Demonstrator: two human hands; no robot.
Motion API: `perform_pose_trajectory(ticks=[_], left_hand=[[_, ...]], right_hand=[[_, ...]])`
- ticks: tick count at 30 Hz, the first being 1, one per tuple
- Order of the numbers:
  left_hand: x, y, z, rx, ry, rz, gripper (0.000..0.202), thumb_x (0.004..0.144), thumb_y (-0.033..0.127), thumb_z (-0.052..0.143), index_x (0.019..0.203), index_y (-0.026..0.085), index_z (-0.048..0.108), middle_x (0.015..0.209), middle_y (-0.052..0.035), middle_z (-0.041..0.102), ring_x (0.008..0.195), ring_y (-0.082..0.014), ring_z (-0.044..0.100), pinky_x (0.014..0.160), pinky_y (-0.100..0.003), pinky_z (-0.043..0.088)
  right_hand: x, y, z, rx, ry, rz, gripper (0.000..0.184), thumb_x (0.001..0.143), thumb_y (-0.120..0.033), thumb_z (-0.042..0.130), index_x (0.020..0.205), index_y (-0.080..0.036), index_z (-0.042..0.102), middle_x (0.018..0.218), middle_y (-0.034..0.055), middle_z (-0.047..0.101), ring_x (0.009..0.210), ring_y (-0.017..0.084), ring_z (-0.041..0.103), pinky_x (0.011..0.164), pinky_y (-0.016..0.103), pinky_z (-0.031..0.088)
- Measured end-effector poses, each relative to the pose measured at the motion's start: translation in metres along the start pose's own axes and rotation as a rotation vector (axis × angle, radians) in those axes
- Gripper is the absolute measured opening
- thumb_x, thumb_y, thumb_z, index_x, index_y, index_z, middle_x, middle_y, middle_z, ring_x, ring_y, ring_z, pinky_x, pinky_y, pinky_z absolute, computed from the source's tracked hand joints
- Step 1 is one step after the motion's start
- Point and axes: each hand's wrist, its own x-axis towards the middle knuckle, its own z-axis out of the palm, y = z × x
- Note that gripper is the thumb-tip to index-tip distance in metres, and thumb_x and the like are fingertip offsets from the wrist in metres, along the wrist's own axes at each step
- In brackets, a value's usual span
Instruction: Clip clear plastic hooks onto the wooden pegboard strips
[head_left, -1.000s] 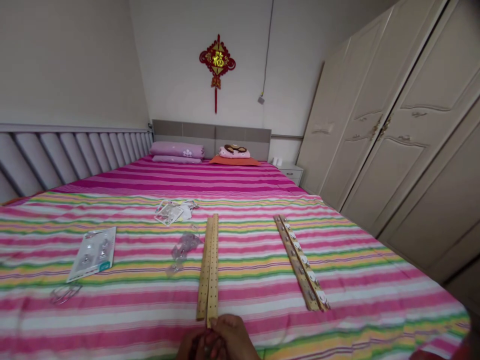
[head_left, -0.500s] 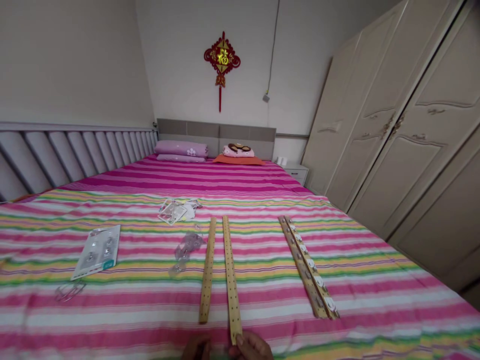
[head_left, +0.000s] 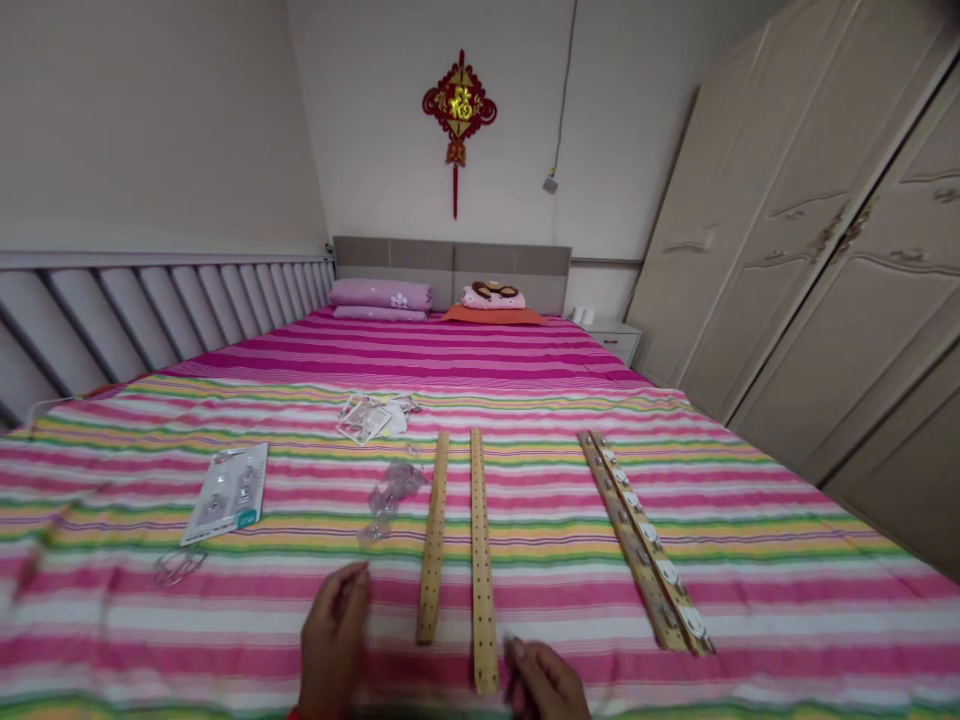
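Observation:
Two long perforated wooden strips lie side by side on the striped bedspread (head_left: 787, 590), a narrow gap between them. My right hand (head_left: 544, 682) sits at the bottom edge, just right of the near end of the right strip (head_left: 482, 545); its fingers are curled and blurred, and whether they pinch anything is unclear. My left hand (head_left: 334, 635) is raised just left of the left strip (head_left: 433, 540), fingers stretched upward, holding nothing. A second pair of strips (head_left: 643, 545) fitted with several white hooks lies to the right.
A card pack of hooks (head_left: 229, 492) lies at the left, with a clear piece (head_left: 177, 567) below it. A crumpled clear bag (head_left: 390, 490) and opened packets (head_left: 367, 418) lie beyond the strips. Wardrobe doors (head_left: 825, 270) line the right; pillows (head_left: 379, 296) lie at the headboard.
The two strips lay pressed together; my right hand drew the right one apart and has come off its end. My left hand has risen to the left. The view has shifted.

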Motion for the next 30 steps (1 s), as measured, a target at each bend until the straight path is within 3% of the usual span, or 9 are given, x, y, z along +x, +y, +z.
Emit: perform_pose_trajectory(ticks=[3,7,12,15,18,23,27,30], left_hand=[[0.04,0.005,-0.003,0.093,0.039,-0.003,0.054,0.065,0.056,0.06,0.096,0.012,0.063,0.087,-0.0071,0.065,0.071,-0.0173,0.06,0.064,-0.029,0.052],[0.069,-0.007,0.005,0.181,0.018,-0.047,0.055,0.055,0.055,0.063,0.091,0.013,0.062,0.086,-0.0073,0.064,0.067,-0.0191,0.06,0.067,-0.035,0.051],[0.074,-0.011,0.01,0.185,-0.035,-0.128,0.038,0.055,0.051,0.061,0.072,0.017,0.06,0.067,-0.0033,0.063,0.065,-0.0202,0.059,0.066,-0.033,0.048],[0.067,-0.003,0.011,0.147,-0.036,-0.08,0.036,0.056,0.051,0.062,0.069,0.017,0.06,0.062,-0.0009,0.061,0.06,-0.018,0.057,0.06,-0.03,0.047],[0.056,0.013,0.01,0.149,-0.035,0.112,0.033,0.063,0.049,0.062,0.073,0.017,0.063,0.066,-0.001,0.061,0.059,-0.0153,0.054,0.055,-0.027,0.046],[0.034,0.056,0.004,0.195,-0.168,0.622,0.014,0.079,0.031,0.059,0.084,0.021,0.067,0.083,-0.0037,0.061,0.067,-0.0134,0.057,0.051,-0.023,0.045],[0.015,0.084,-0.001,0.233,-0.228,0.95,0.017,0.081,0.015,0.058,0.094,0.024,0.067,0.092,-0.0041,0.059,0.084,-0.014,0.061,0.066,-0.022,0.051],[-0.002,0.092,-0.001,0.27,-0.189,1.08,0.023,0.081,0.01,0.058,0.097,0.023,0.066,0.094,-0.0044,0.059,0.087,-0.0133,0.062,0.071,-0.022,0.052]], right_hand=[[0.001,-0.014,0.0,0.048,0.001,-0.034,0.055,0.06,-0.069,0.068,0.053,-0.018,0.052,0.038,-0.0056,0.045,0.03,0.004,0.029,0.034,0.019,0.014],[0.0,-0.03,0.001,0.074,-0.031,-0.064,0.055,0.059,-0.069,0.069,0.057,-0.016,0.054,0.042,-0.0055,0.047,0.031,0.003,0.03,0.035,0.017,0.017],[-0.002,-0.038,-0.002,0.021,-0.093,-0.069,0.054,0.063,-0.068,0.067,0.06,-0.016,0.055,0.044,-0.005,0.048,0.033,0.004,0.034,0.035,0.018,0.02],[-0.001,-0.04,-0.002,0.023,-0.105,-0.078,0.052,0.063,-0.067,0.067,0.062,-0.017,0.054,0.046,-0.0046,0.05,0.033,0.004,0.034,0.035,0.018,0.02],[0.0,-0.045,0.001,0.019,-0.134,-0.091,0.053,0.063,-0.067,0.067,0.063,-0.017,0.054,0.047,-0.0045,0.051,0.033,0.004,0.035,0.035,0.017,0.019],[0.0,-0.058,0.01,0.02,-0.172,-0.117,0.054,0.06,-0.068,0.069,0.062,-0.016,0.054,0.047,-0.0032,0.055,0.032,0.004,0.037,0.034,0.018,0.02],[0.0,-0.073,0.018,0.082,-0.208,-0.156,0.05,0.062,-0.063,0.071,0.064,-0.015,0.057,0.05,-0.0027,0.057,0.032,0.003,0.038,0.035,0.018,0.023],[-0.005,-0.087,0.024,0.127,-0.244,-0.156,0.047,0.063,-0.059,0.073,0.066,-0.015,0.059,0.052,-0.003,0.058,0.03,0.003,0.038,0.033,0.017,0.024]])
